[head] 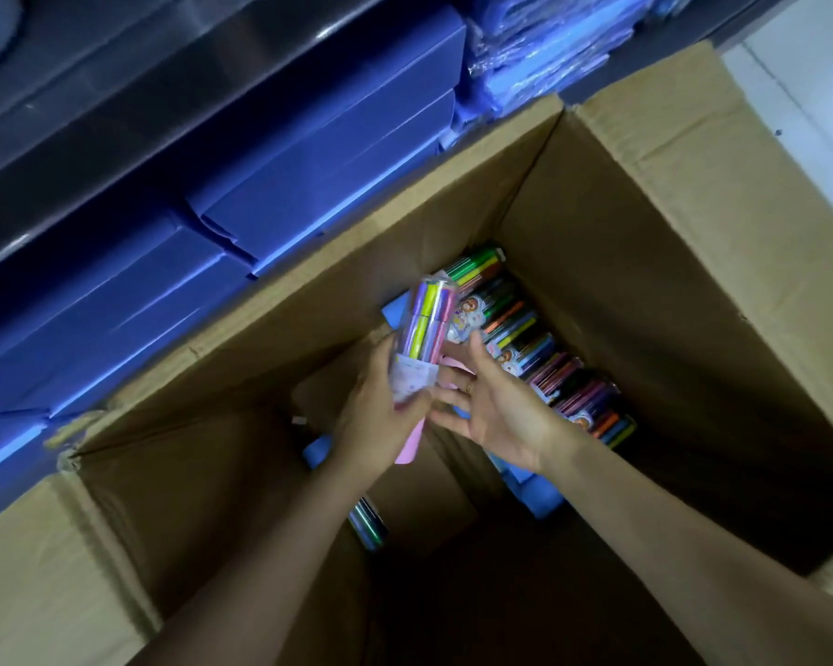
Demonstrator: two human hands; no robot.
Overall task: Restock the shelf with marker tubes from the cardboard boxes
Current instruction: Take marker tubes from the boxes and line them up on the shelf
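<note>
Much of the box's contents sits out of sight

The left hand [381,415] covers the lower end of the marker tube [424,329] it grips; label print there is too blurred to read. Both forearms mask the cardboard box [621,262] floor, a pink item [412,442] shows only as a sliver, and the box's near flaps run off the frame.

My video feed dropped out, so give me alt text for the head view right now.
The left hand grips a clear marker tube above an open cardboard box, while the right hand is open beside it. More marker tubes line the box bottom; blue boxes fill the shelf behind.
</note>
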